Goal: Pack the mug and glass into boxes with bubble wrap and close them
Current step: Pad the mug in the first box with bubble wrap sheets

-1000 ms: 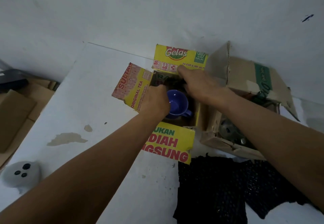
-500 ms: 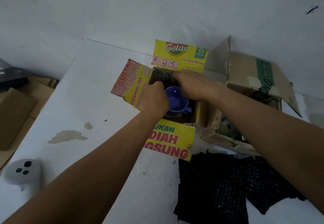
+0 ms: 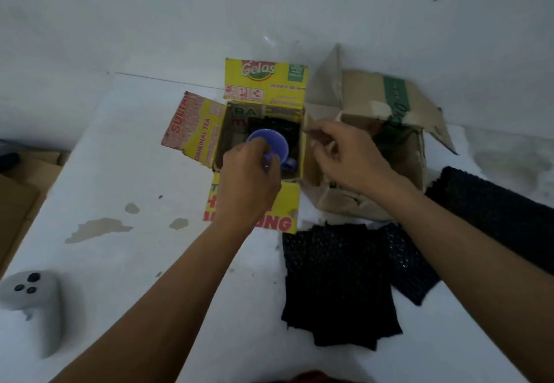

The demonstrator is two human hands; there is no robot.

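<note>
Both hands were at the open yellow cardboard box (image 3: pixel 263 83): the left hand (image 3: pixel 248 182) pinched the near rim of the upright blue ceramic mug (image 3: pixel 271 143) inside it; the right hand (image 3: pixel 341 155), fingers curled, hung just right of the box, its hold unclear.

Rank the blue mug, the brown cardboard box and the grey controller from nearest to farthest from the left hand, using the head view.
1. blue mug: inside the yellow box, gripped by the left hand.
2. brown cardboard box: to the right, beside the yellow box.
3. grey controller: far left, near the table's front edge.
</note>
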